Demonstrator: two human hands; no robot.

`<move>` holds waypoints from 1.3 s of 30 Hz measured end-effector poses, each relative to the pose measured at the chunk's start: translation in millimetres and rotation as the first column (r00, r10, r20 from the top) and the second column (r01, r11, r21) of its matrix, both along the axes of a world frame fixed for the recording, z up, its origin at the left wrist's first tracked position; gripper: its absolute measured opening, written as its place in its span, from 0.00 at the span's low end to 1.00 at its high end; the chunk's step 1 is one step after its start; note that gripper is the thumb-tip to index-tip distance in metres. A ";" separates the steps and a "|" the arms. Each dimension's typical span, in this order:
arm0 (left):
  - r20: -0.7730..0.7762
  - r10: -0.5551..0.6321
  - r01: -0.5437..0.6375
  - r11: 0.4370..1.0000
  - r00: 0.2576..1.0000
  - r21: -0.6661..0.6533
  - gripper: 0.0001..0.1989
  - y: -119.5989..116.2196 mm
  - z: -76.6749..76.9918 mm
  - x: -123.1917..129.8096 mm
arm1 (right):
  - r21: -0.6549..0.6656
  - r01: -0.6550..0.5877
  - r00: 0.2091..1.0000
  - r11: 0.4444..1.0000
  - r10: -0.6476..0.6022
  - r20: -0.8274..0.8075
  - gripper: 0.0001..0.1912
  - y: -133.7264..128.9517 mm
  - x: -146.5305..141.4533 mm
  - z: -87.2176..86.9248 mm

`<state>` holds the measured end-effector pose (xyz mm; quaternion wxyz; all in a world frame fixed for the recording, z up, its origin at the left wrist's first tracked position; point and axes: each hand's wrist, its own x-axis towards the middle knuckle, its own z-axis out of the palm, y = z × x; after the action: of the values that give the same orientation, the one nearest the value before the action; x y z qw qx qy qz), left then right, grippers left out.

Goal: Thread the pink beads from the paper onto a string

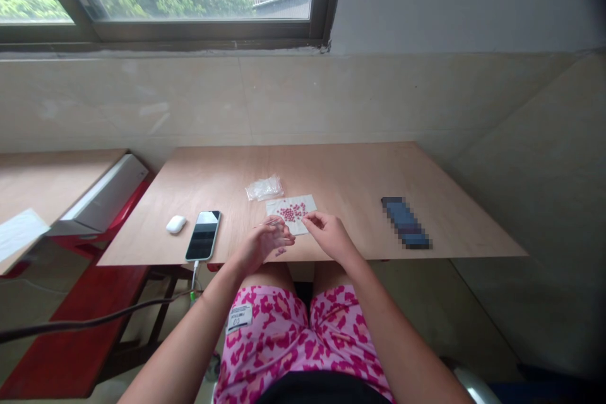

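Small pink-red beads (292,211) lie spread over a white sheet (307,201) near the front of the table. At the sheet's left front corner, my left hand (265,243) has its fingers curled around what looks like a small clear plastic bag (280,251), with a few pink bits low in it. My right hand (326,230) is closed in a pinch at the sheet's right edge, close to the beads. Whatever sits between those fingertips is too small to make out. Just behind the sheet rests a pile of clear plastic bags (264,188).
On the left of the table (350,170) are a white earbud case (176,224) and a phone (203,236) with a charging cable (195,274). A dark, pixelated phone-like object (406,223) lies to the right. A red bench (89,322) stands at the lower left.
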<state>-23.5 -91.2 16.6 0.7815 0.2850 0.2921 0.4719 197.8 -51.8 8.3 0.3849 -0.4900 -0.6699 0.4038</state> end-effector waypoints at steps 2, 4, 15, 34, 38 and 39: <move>0.039 -0.002 0.002 1.000 0.999 0.001 0.11 1.0 -0.6 0.1 | -0.026 0.008 1.000 1.000 -0.009 -0.007 0.15 -5.3 3.3 -6.9; 0.064 -0.012 0.012 1.000 0.998 -0.003 0.11 1.8 -1.8 0.3 | -0.057 0.012 1.000 0.998 -0.012 -0.002 0.16 -11.9 4.9 -12.3; 0.061 -0.009 0.010 1.000 0.998 -0.011 0.15 -1.0 -1.3 5.0 | -0.368 -0.232 0.936 0.900 0.103 -0.338 0.21 -47.8 -16.8 -28.3; -0.001 -0.028 0.028 0.999 1.000 -0.018 0.16 -1.4 -3.6 9.9 | -0.545 -0.434 0.715 0.717 -0.094 -0.692 0.19 -68.9 -42.2 -27.1; -0.002 -0.043 0.043 0.999 0.999 -0.015 0.16 -0.7 -6.5 8.9 | -0.568 -0.406 0.766 0.716 -0.071 -0.638 0.20 -64.4 -37.6 -29.6; -0.007 -0.047 0.047 0.999 0.999 -0.022 0.17 -0.9 -6.1 8.6 | -0.582 -0.382 0.799 0.718 -0.061 -0.599 0.19 -61.9 -34.4 -30.9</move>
<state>-14.8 -92.1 10.5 0.7944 0.2849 0.2932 0.4492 163.4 -113.6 -22.6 0.3252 -0.3852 -0.3672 0.7817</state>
